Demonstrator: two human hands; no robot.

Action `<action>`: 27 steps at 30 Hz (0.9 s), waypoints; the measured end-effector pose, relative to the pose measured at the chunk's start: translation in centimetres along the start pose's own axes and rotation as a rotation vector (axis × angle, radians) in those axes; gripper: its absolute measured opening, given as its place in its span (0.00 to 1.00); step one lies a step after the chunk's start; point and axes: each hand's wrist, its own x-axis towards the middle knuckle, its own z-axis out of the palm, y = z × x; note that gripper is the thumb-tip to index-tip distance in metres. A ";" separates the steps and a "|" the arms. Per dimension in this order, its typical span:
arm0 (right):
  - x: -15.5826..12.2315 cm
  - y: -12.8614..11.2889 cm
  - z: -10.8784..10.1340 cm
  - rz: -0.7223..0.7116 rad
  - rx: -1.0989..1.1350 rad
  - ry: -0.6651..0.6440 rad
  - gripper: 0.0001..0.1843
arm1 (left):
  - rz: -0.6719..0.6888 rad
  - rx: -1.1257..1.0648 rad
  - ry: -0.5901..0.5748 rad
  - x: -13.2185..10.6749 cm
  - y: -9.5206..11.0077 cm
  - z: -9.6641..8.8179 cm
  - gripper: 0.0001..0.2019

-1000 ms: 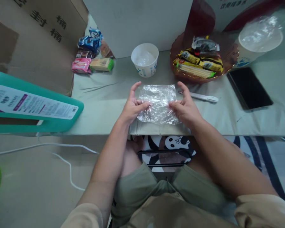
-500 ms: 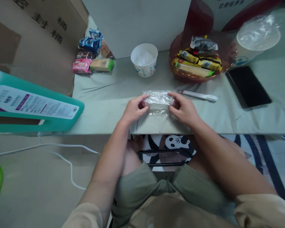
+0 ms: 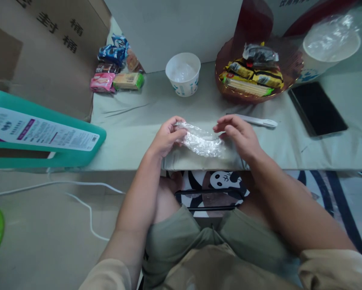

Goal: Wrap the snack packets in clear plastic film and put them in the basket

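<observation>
Crinkled clear plastic film hangs between my hands over the table's front edge. My left hand pinches its left end between thumb and fingers. My right hand is apart from the film's right end, its fingers curved and separated with nothing seen in them. Just beyond the right hand lies a white utility knife, its left end partly covered by the fingers. Behind the film stands a white paper cup with something clear inside.
A reddish bowl of wrapped snacks stands at back right, near a larger white tub topped with plastic and a black phone. Leftward are snack packets, a green jug and a cardboard box.
The film was stretched level between both hands. Now my right hand has let go and drawn back to the right, and the film's right end sags toward me.
</observation>
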 end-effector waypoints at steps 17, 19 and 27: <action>0.1 0.5 2.1 0.046 -0.035 -0.103 0.19 | -0.013 0.015 -0.171 0.7 -0.6 3.9 0.17; 0.1 0.4 2.0 0.031 0.077 -0.108 0.21 | -0.024 0.014 -0.129 0.8 -0.7 4.0 0.15; -0.1 -0.4 0.6 -0.011 -0.033 -0.245 0.19 | 0.040 -0.117 -0.022 1.7 -0.1 3.9 0.18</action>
